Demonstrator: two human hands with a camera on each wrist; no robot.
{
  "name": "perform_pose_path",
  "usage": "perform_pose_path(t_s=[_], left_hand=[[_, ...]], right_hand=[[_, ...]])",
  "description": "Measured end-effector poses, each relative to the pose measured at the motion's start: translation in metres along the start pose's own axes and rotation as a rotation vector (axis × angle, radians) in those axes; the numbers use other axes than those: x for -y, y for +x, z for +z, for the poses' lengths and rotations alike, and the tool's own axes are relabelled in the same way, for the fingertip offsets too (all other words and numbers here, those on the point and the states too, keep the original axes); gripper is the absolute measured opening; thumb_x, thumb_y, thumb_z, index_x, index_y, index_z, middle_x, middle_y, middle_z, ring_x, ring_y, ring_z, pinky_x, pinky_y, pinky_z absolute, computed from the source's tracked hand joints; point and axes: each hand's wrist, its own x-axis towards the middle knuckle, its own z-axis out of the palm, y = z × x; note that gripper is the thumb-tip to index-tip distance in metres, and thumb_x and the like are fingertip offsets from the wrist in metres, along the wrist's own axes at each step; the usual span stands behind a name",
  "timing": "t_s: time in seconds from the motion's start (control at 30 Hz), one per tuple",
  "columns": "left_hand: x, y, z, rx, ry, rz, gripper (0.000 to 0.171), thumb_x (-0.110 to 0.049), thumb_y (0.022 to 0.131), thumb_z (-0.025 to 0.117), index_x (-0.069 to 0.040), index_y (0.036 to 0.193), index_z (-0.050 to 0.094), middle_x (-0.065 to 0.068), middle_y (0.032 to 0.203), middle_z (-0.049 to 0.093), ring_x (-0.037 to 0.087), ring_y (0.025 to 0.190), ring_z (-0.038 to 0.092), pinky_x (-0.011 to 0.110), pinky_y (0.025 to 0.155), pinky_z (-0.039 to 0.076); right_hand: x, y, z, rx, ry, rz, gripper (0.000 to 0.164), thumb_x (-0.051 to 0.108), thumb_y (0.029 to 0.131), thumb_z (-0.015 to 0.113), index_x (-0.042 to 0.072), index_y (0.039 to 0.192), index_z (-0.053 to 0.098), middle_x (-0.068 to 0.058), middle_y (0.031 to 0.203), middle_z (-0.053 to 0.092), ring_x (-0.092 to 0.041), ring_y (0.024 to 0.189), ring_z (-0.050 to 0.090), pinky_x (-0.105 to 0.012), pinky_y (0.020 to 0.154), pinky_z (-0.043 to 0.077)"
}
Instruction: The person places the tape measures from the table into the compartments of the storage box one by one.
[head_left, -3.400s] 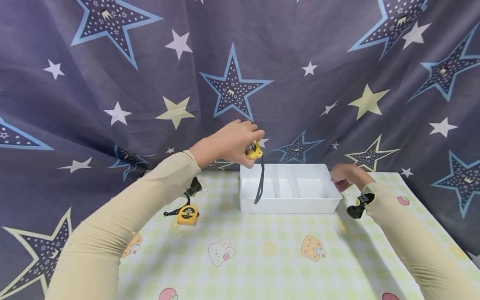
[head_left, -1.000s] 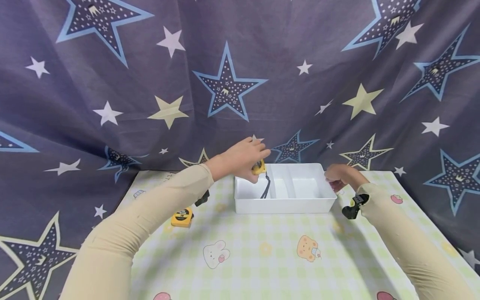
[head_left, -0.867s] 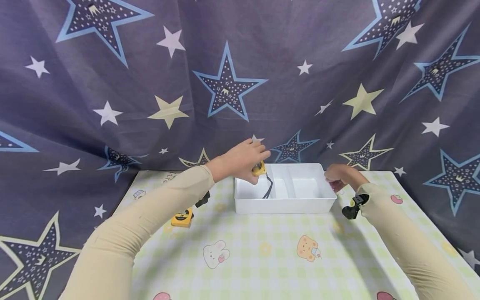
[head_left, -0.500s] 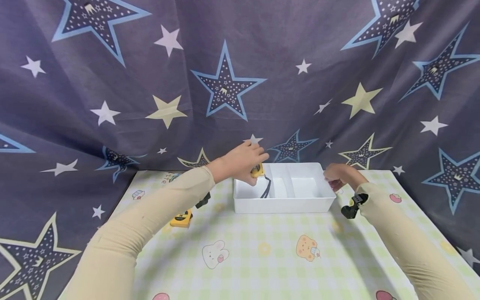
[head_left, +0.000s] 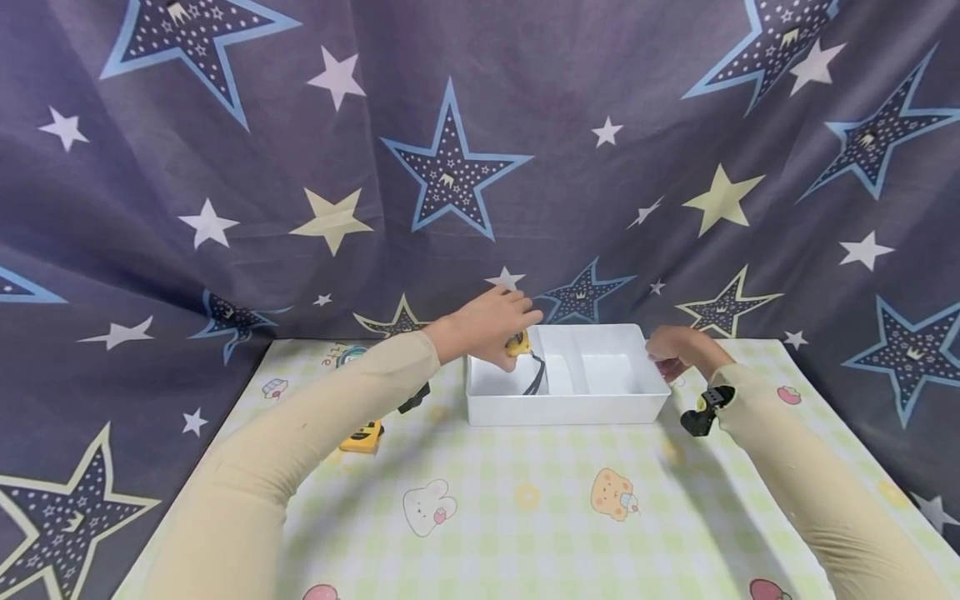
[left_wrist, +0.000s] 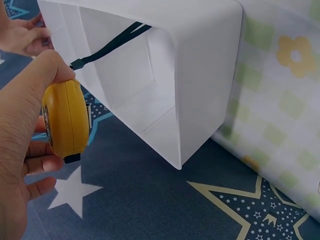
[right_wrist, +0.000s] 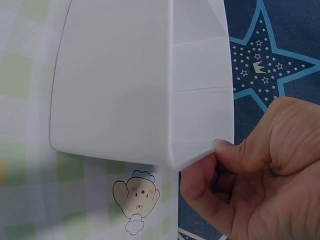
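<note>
My left hand [head_left: 489,327] grips a yellow tape measure [left_wrist: 71,117] over the left compartment of a white divided box [head_left: 566,410]. Its thumb lies along the top end in the left wrist view, with the other fingers behind the case. The black wrist strap [head_left: 536,377] trails down into that compartment. At the box's right end, my right hand [right_wrist: 270,170] pinches the rim between thumb and curled fingers. Left of the box, a second yellow tape measure [head_left: 363,438] lies on the table, partly covered by my left sleeve.
Two dividers split the box into three compartments, the middle one narrow. Under it is a table with a green-checked cloth [head_left: 525,533] printed with cartoon figures. A dark star-patterned curtain [head_left: 570,200] hangs close behind the box.
My left hand has come down and slightly right with the tape measure, and its strap now dips into the left compartment. My right hand stays on the rim. The head view has shifted a little.
</note>
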Motion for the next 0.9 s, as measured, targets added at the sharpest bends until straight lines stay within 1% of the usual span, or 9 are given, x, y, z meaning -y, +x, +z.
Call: perform_pose_path(t_s=[0.23, 0.43, 0.67, 0.9], left_hand=[[-0.001, 0.007, 0.002, 0.032, 0.039, 0.002, 0.075, -0.056, 0.080, 0.070, -0.014, 0.140, 0.051, 0.008, 0.132, 0.062, 0.027, 0.123, 0.056, 0.046, 0.106, 0.044], [0.001, 0.014, 0.006, 0.059, 0.020, -0.008, 0.077, -0.057, 0.080, 0.071, -0.015, 0.141, 0.050, 0.009, 0.134, 0.061, 0.027, 0.123, 0.055, 0.046, 0.108, 0.043], [0.001, 0.019, 0.009, 0.105, 0.032, -0.025, 0.080, -0.058, 0.080, 0.072, -0.017, 0.145, 0.049, 0.008, 0.138, 0.060, 0.026, 0.127, 0.054, 0.046, 0.111, 0.041], [0.000, 0.020, 0.011, 0.113, 0.007, -0.031, 0.081, -0.057, 0.080, 0.073, -0.016, 0.146, 0.050, 0.008, 0.136, 0.062, 0.026, 0.126, 0.055, 0.046, 0.110, 0.041]], right_hand=[[0.000, -0.002, 0.000, 0.001, -0.004, -0.001, 0.020, -0.002, 0.097, 0.036, 0.006, 0.082, 0.046, -0.003, 0.068, 0.048, -0.013, 0.061, 0.052, -0.028, 0.064, 0.057], [0.002, -0.002, 0.001, -0.003, -0.015, 0.008, 0.022, 0.000, 0.099, 0.036, 0.008, 0.080, 0.042, -0.003, 0.069, 0.048, -0.014, 0.061, 0.052, -0.028, 0.064, 0.057], [0.002, -0.003, 0.001, 0.003, -0.014, 0.002, 0.024, 0.001, 0.100, 0.036, 0.008, 0.079, 0.041, -0.003, 0.068, 0.047, -0.013, 0.060, 0.052, -0.028, 0.063, 0.057], [0.003, -0.004, 0.001, -0.002, -0.014, 0.007, 0.022, 0.000, 0.099, 0.036, 0.008, 0.079, 0.042, -0.003, 0.069, 0.046, -0.013, 0.061, 0.050, -0.028, 0.064, 0.056]])
